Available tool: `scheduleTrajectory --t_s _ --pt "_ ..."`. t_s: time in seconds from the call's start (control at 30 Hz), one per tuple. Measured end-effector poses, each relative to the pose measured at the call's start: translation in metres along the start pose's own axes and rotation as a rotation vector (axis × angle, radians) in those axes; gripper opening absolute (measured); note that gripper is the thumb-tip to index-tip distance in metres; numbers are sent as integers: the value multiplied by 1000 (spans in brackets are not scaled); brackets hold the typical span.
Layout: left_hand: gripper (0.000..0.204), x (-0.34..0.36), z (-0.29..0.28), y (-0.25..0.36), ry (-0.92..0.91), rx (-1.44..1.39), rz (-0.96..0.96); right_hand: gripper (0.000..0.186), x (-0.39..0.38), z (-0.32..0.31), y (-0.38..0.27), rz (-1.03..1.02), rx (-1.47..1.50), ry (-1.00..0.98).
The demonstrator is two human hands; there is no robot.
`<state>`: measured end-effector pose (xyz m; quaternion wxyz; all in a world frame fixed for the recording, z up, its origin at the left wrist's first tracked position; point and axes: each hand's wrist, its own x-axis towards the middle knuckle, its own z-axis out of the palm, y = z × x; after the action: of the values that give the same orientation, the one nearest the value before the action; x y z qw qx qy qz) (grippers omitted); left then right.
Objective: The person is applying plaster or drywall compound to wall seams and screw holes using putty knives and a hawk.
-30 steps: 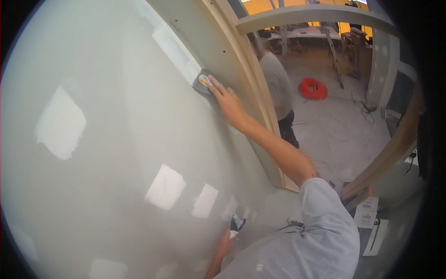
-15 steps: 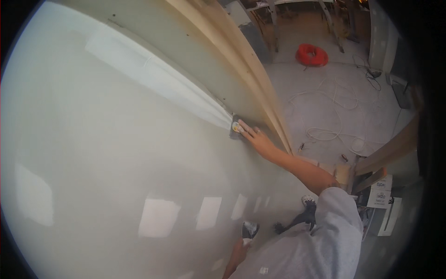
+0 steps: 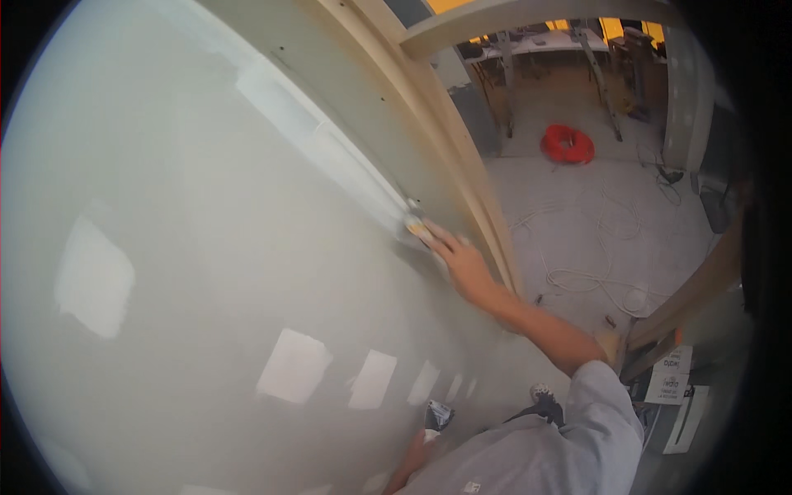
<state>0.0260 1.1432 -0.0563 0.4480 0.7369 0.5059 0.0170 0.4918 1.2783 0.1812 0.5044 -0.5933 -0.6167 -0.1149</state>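
My right hand (image 3: 464,266) reaches up and presses a small grey and yellow pad (image 3: 415,221) flat against a pale drywall sheet (image 3: 206,247). The pad sits on a whiter filled seam (image 3: 313,136) that runs diagonally up the wall, just left of a bare wooden stud (image 3: 445,157). Low in the picture, my left hand (image 3: 411,460) is close to the wall and grips a small dark tool (image 3: 437,415) with a light-coloured end. What kind of tool it is I cannot tell.
Several white filler patches (image 3: 293,365) dot the wall. Beyond the stud lies a grey concrete floor with loose white cable (image 3: 594,247), a coiled orange hose (image 3: 568,144) and table legs (image 3: 507,82). Papers (image 3: 672,375) lie near a wooden beam (image 3: 693,289) at right.
My right hand has slid the pad down along the filled seam from higher up. The view has swung meanwhile. My left hand has stayed low by the wall with its tool.
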Motion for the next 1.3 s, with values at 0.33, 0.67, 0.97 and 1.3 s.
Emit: scheduleTrajectory --t_s 0.33,0.67,0.97,1.3 --pt "23 10 -4 24 49 -89 195 70 260 -121 -80 -248 -88 164" --pt "20 15 14 -17 15 -83 95 67 156 -58 -20 -141 -110 -64" --pt "35 26 23 -39 59 -141 183 78 36 -19 7 -17 -175 -275" --pt "26 53 -5 109 -98 -611 129 70 -82 -25 48 -31 -206 -394"
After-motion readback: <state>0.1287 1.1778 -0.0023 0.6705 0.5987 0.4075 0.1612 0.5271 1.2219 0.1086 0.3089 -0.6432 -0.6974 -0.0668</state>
